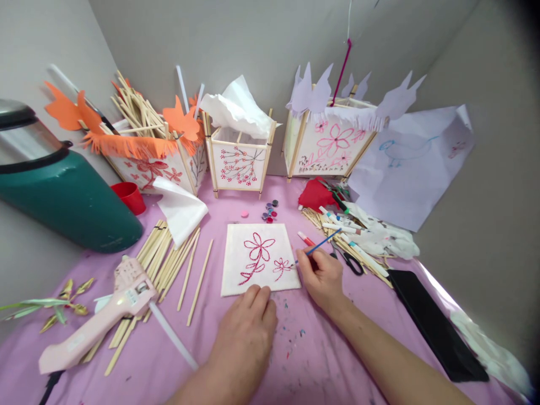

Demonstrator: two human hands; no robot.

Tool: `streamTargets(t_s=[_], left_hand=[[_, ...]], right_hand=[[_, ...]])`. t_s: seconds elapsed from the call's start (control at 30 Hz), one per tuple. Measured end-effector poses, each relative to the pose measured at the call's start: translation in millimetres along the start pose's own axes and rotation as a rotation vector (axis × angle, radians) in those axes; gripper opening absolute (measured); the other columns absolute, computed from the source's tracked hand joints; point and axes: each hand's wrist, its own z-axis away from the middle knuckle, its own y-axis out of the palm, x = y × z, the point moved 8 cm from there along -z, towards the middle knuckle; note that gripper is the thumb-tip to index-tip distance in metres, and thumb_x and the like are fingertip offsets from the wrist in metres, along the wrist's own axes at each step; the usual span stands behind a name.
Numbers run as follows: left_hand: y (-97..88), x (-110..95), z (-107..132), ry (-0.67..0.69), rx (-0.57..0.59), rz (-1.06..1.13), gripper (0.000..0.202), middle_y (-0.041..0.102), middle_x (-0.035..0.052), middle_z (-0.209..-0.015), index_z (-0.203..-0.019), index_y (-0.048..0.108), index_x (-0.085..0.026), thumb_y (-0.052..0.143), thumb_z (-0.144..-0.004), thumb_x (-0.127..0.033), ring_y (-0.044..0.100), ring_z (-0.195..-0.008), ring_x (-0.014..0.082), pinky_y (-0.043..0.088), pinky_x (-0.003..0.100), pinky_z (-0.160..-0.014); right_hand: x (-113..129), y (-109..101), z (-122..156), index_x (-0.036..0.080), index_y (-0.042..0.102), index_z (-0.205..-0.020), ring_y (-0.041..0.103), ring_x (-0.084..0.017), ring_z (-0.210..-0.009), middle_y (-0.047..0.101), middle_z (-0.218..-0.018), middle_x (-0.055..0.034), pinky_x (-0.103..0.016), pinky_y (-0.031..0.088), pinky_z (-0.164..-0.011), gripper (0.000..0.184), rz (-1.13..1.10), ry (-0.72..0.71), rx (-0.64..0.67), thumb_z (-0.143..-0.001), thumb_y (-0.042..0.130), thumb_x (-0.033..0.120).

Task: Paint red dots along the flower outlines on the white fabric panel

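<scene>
A thin blue paintbrush [324,242] is pinched in my right hand [323,275], its tip at the small flower on a white square panel [236,253]. The panel lies flat and bears a larger dark pink flower [259,247] with a leafy stem, plus the smaller flower [282,264] to its right. My left hand [248,323] rests with its fingers lying on the panel's near edge, holding nothing. Just beyond the panel sit several small paint pots [270,212] and a pink lid-like disc [244,214]. A red-and-white marker [306,238] lies beside my right hand.
Wooden sticks [169,264] and a pink glue gun [101,315] lie left, near a green bottle [71,191]. Paper lanterns [240,163] line the back. Scissors [352,263], white markers [367,256] and a black phone-like slab [434,320] are at right.
</scene>
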Motion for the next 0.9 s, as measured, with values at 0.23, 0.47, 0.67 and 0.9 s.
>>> streamTargets(t_s=[0.23, 0.47, 0.67, 0.9], left_hand=[[1.1, -0.9, 0.5, 0.013, -0.020, -0.018, 0.020, 0.060, 0.0124, -0.108, -0.094, 0.065, -0.011, 0.051, -0.080, -0.008, 0.052, -0.097, 0.0265, 0.051, 0.042, -0.085], [-1.5, -0.7, 0.3, 0.008, -0.034, -0.017, 0.019, 0.060, 0.0126, -0.106, -0.094, 0.065, -0.011, 0.051, -0.081, -0.008, 0.053, -0.096, 0.0261, 0.052, 0.042, -0.083], [-2.5, -1.3, 0.1, 0.020, -0.022, -0.017, 0.020, 0.061, 0.0124, -0.104, -0.093, 0.064, -0.011, 0.048, -0.082, -0.007, 0.053, -0.097, 0.0258, 0.051, 0.042, -0.083], [-5.5, -0.7, -0.6, -0.001, -0.021, 0.002, 0.020, 0.061, 0.0121, -0.102, -0.093, 0.064, -0.012, 0.048, -0.083, -0.007, 0.054, -0.096, 0.0259, 0.052, 0.042, -0.081]], right_hand=[[0.0, -2.0, -1.0, 0.017, 0.050, -0.061, 0.042, -0.007, -0.046, 0.048, -0.054, 0.0037, -0.022, 0.033, -0.049, 0.023, 0.009, -0.005, -0.011, -0.082, 0.058, 0.018], [-0.3, -3.2, -1.0, 0.018, 0.051, -0.061, 0.043, -0.007, -0.047, 0.050, -0.055, 0.0031, -0.022, 0.033, -0.049, 0.022, 0.021, -0.007, -0.013, -0.082, 0.058, 0.019], [-2.1, -3.2, -0.5, 0.018, 0.052, -0.062, 0.044, -0.008, -0.049, 0.052, -0.057, 0.0020, -0.023, 0.034, -0.050, 0.021, 0.009, -0.008, -0.011, -0.082, 0.058, 0.019], [1.9, -2.5, -0.5, 0.019, 0.049, -0.059, 0.041, -0.008, -0.047, 0.049, -0.054, 0.0030, -0.024, 0.032, -0.048, 0.025, 0.031, -0.022, 0.000, -0.083, 0.057, 0.020]])
